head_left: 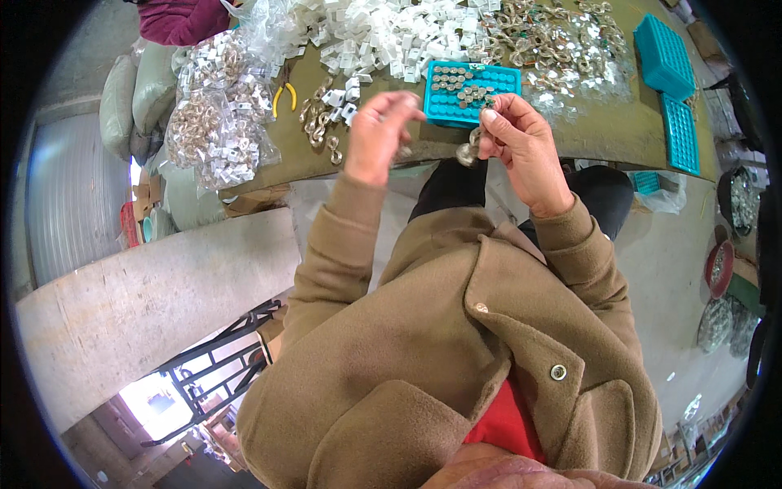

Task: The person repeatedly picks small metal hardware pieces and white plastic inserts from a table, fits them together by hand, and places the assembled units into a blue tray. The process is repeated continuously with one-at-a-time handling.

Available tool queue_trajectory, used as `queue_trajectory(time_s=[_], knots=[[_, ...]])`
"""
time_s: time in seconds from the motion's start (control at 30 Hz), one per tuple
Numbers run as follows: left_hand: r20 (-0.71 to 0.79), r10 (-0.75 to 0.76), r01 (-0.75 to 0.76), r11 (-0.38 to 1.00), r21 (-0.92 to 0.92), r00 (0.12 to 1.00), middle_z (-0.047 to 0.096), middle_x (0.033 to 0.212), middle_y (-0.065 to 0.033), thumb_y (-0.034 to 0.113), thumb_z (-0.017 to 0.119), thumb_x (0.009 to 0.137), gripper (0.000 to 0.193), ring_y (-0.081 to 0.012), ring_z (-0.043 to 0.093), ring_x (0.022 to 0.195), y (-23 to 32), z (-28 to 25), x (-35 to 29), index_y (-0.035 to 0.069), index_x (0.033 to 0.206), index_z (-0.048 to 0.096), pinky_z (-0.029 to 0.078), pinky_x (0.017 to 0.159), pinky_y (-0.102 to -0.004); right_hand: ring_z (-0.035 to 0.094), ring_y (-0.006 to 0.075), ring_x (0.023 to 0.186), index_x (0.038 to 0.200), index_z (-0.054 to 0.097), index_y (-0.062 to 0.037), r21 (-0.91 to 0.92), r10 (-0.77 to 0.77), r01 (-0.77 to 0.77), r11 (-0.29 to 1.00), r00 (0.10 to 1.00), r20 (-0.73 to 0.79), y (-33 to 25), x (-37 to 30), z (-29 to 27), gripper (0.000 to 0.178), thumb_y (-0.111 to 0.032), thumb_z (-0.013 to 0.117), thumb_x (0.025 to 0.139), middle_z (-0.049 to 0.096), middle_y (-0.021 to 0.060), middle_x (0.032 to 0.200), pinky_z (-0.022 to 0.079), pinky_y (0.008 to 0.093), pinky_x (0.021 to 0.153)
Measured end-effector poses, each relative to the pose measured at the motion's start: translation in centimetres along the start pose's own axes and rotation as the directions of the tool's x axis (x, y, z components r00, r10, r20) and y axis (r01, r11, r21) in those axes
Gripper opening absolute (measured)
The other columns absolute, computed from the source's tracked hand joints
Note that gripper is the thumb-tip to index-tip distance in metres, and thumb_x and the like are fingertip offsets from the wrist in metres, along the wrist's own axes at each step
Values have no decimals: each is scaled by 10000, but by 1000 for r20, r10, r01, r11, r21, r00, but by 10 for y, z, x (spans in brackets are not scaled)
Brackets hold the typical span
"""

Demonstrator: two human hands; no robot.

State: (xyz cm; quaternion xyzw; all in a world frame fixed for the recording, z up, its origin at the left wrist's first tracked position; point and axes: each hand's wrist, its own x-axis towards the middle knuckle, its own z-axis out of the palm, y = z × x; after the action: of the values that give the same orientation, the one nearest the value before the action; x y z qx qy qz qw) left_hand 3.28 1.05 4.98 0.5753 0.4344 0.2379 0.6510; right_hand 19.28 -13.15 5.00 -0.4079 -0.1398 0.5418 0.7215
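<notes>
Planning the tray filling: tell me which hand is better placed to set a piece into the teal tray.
Probably the right hand: it holds small metal pieces just below the teal tray. The left hand is farther left.

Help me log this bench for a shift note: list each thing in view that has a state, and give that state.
left hand: raised, fingers curled on small metal parts
right hand: raised, pinching a small metal piece
teal tray: flat on the table, partly filled with metal parts
stacked teal trays: look unfilled
yellow-handled pliers: lying on the table, unheld
bagged parts: piled at the table's left end
coat snap: unfastened
</notes>
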Motion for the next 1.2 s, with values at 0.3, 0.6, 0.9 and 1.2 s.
queue_trajectory(time_s=[0.3, 0.6, 0.9, 1.2], knots=[[-284, 269, -27, 769, 639, 920, 669, 758, -95, 320, 772, 754, 359, -200, 618, 720, -25, -12, 99, -11, 778, 633, 502, 707, -373, 484, 33, 608, 915, 566, -72, -247, -98, 113, 962, 993, 73, 10, 3, 11, 72, -99, 629, 938, 543, -41, 736, 396, 195, 557], [-161, 64, -37, 985, 168, 985, 610, 729, 24, 166, 689, 887, 114, -18, 463, 565, -17, -26, 55, 59, 911, 658, 343, 475, -180, 487, 15, 656, 901, 599, -37, -301, -100, 117, 946, 992, 72, 18, -1, 18, 79, -85, 661, 918, 560, -48, 759, 416, 190, 576], [236, -22, 20, 1000, 7, 972, 553, 729, 90, 206, 648, 928, 122, 15, 436, 604, 14, -18, -18, 97, 959, 691, 275, 505, -160, 458, 5, 690, 925, 639, -7, -409, -333, 381, 829, 924, 185, 2, 2, 17, 113, -95, 696, 883, 555, -63, 765, 370, 184, 576], [377, 78, 65, 934, -352, 923, 660, 972, -28, 272, 644, 937, 228, -61, 629, 819, 13, 2, -38, 62, 1026, 634, 487, 539, -173, 499, 33, 688, 932, 646, -20, -265, -214, 249, 932, 964, 155, 15, -14, 17, 96, -98, 687, 896, 589, -38, 796, 396, 185, 590]])
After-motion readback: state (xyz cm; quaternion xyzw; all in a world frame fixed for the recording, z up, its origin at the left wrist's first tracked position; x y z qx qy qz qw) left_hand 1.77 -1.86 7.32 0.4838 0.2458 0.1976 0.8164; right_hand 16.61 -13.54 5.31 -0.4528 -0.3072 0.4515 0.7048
